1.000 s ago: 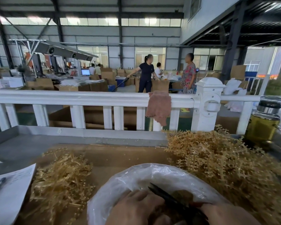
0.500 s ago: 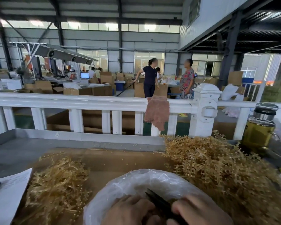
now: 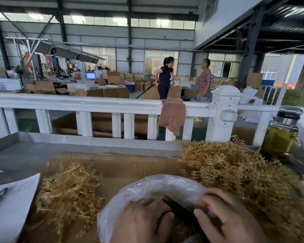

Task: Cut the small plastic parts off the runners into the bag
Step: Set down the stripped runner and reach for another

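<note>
The left hand (image 3: 144, 221) and right hand (image 3: 230, 220) sit close together over the mouth of the clear plastic bag (image 3: 147, 183), which lies on the bench (image 3: 16, 158) directly under them. The right hand's fingers curl round the handles of the black cutters (image 3: 178, 206), whose blade points up and away between the two hands. A second ago this hand sat low at the frame's edge; it has since risen and closed in toward the left one, covering more of the blade. The left hand's fingers bend down into the bag, and what they hold, if anything, is hidden. Left of the left hand lies a loose heap of bare runners (image 3: 68, 190). Right of the right hand lies a larger heap of runners with parts (image 3: 235, 172) still on them. Both heaps are unmoved. Beyond the hands stands a white railing (image 3: 95, 102) with a brown cloth (image 3: 173, 114) draped over it, as before.
</note>
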`<state>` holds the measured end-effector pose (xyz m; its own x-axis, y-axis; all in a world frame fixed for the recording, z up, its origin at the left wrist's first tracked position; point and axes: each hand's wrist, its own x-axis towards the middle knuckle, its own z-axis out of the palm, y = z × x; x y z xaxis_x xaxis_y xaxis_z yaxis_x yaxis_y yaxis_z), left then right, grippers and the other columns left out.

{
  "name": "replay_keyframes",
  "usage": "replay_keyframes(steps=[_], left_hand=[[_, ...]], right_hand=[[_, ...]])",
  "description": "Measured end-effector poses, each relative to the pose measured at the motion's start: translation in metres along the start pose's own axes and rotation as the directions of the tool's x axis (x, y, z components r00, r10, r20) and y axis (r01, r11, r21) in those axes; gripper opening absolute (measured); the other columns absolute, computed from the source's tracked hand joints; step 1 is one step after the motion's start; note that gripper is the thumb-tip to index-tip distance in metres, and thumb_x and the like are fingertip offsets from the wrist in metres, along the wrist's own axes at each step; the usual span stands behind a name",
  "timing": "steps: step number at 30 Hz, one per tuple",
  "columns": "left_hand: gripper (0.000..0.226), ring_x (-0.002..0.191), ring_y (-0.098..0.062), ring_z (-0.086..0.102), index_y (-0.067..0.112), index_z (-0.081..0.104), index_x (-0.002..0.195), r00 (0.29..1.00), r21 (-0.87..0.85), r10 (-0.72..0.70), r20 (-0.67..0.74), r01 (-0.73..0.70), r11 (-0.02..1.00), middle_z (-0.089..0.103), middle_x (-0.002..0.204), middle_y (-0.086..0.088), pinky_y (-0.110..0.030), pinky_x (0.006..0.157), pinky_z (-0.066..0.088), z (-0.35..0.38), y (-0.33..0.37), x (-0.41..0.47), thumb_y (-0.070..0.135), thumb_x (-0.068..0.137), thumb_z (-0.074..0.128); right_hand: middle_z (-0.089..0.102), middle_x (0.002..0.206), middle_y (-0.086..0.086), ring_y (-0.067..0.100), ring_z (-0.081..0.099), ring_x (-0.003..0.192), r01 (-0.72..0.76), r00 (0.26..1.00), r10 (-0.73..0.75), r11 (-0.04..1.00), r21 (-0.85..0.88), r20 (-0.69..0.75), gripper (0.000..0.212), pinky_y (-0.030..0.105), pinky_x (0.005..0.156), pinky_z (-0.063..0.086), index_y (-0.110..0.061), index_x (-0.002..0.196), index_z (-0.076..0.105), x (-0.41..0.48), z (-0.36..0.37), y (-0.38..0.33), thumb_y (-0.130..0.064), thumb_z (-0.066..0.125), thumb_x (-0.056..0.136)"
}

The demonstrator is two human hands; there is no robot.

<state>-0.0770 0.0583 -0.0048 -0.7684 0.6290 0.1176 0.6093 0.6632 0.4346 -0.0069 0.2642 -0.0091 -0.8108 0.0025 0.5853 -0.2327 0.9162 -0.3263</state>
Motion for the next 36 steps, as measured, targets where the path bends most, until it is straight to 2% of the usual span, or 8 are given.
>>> replay_keyframes(steps=[3,10,16,21,23,29,33,36], left_hand=[[0.045,0.119,0.006,0.054,0.041,0.071,0.114,0.951,0.030,0.038,-0.306,-0.030,0.999,0.068,0.119,0.024,-0.019,0.106,0.032,0.011,0.004,-0.010,0.060,0.088,0.039],[0.040,0.091,-0.004,0.066,0.033,0.079,0.093,0.917,-0.081,0.053,-0.396,-0.093,0.992,0.074,0.093,0.015,-0.025,0.085,0.049,0.013,0.003,-0.008,0.056,0.085,0.046],[0.044,0.079,-0.005,0.064,0.031,0.078,0.078,0.880,-0.122,0.013,-0.475,-0.081,0.989,0.073,0.078,0.016,-0.024,0.070,0.048,0.021,-0.002,-0.009,0.057,0.080,0.043],[0.013,0.075,-0.008,0.060,0.034,0.075,0.071,0.822,-0.077,-0.042,-0.568,-0.003,0.997,0.070,0.069,0.017,-0.006,0.065,0.043,0.020,-0.002,-0.011,0.040,0.080,0.069],[0.017,0.061,-0.005,0.057,0.036,0.075,0.074,0.810,-0.158,-0.149,-0.567,0.070,0.985,0.067,0.071,0.021,-0.016,0.060,0.043,0.017,-0.009,-0.012,0.029,0.089,0.077],[0.023,0.083,0.007,0.066,0.047,0.067,0.099,0.702,-0.404,-0.363,-0.612,0.117,0.907,0.072,0.085,0.027,-0.023,0.070,0.048,0.010,-0.028,-0.013,0.057,0.088,0.050],[0.031,0.088,-0.001,0.071,0.049,0.068,0.097,0.635,-0.593,-0.489,-0.598,0.061,0.803,0.073,0.094,0.025,-0.049,0.087,0.058,0.003,-0.029,-0.016,0.059,0.081,0.044],[0.024,0.080,0.007,0.068,0.049,0.068,0.095,0.669,-0.536,-0.439,-0.600,0.072,0.841,0.072,0.087,0.028,-0.039,0.075,0.058,0.001,-0.020,-0.020,0.057,0.084,0.049]], right_hand=[[0.062,0.092,-0.022,0.003,0.060,0.077,-0.087,0.984,0.079,0.995,-0.040,-0.158,0.011,0.007,0.065,0.042,-0.036,0.075,0.066,0.006,-0.010,0.007,-0.030,0.076,0.078],[0.062,0.094,-0.014,0.001,0.054,0.080,-0.520,0.835,0.524,0.851,0.070,-0.164,0.020,0.030,0.067,0.041,-0.032,0.106,0.065,0.036,-0.054,0.046,-0.045,0.063,0.092],[0.063,0.118,-0.004,0.004,0.052,0.082,-0.342,0.939,0.343,0.915,-0.215,-0.033,0.043,0.024,0.073,0.041,-0.020,0.133,0.058,0.079,-0.037,0.061,-0.040,0.063,0.094],[0.028,0.160,0.008,0.032,0.042,0.137,-0.225,0.877,0.399,0.834,-0.504,0.268,0.077,0.048,0.110,0.042,-0.028,0.156,0.023,0.105,-0.006,0.080,-0.041,0.064,0.092],[0.027,0.160,0.011,0.038,0.039,0.138,-0.178,0.828,0.448,0.781,-0.599,0.337,0.077,0.053,0.109,0.041,-0.031,0.156,0.022,0.107,-0.001,0.085,-0.046,0.062,0.091],[0.049,0.139,0.012,0.035,0.047,0.125,-0.158,0.866,0.429,0.722,-0.673,0.258,0.054,0.050,0.098,0.046,-0.025,0.139,0.050,0.101,0.002,0.084,-0.045,0.057,0.089],[0.050,0.135,0.013,0.034,0.044,0.124,-0.088,0.895,0.383,0.658,-0.748,0.231,0.048,0.051,0.101,0.042,-0.024,0.131,0.055,0.090,0.004,0.080,-0.044,0.058,0.088],[0.048,0.134,0.013,0.033,0.042,0.124,-0.052,0.883,0.400,0.605,-0.795,0.246,0.050,0.051,0.102,0.040,-0.023,0.134,0.054,0.082,0.003,0.077,-0.041,0.060,0.087]])
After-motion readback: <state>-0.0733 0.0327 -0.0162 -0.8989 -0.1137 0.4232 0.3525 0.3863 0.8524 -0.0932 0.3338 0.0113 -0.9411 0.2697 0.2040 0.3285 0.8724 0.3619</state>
